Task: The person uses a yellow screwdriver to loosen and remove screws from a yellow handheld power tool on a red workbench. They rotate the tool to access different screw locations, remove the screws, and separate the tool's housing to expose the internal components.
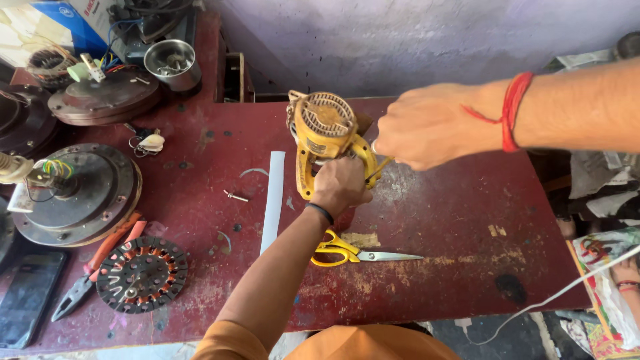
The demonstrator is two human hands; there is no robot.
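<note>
- My left hand [341,187] gripped the yellow power tool [325,140], fingers wrapped tight around its handle, holding it upright near the tabletop's [453,220] far edge.
- My right hand [427,125] reached across to the tool's right side, fingers curled together against it; what they pinched, I could not tell.
- Yellow-handled scissors [353,253] lay just nearer me than the tool.
- A white strip [273,200] lay left of my forearm.
- A wound stator [141,274] and pliers [97,267] sat at the near left corner.
</note>
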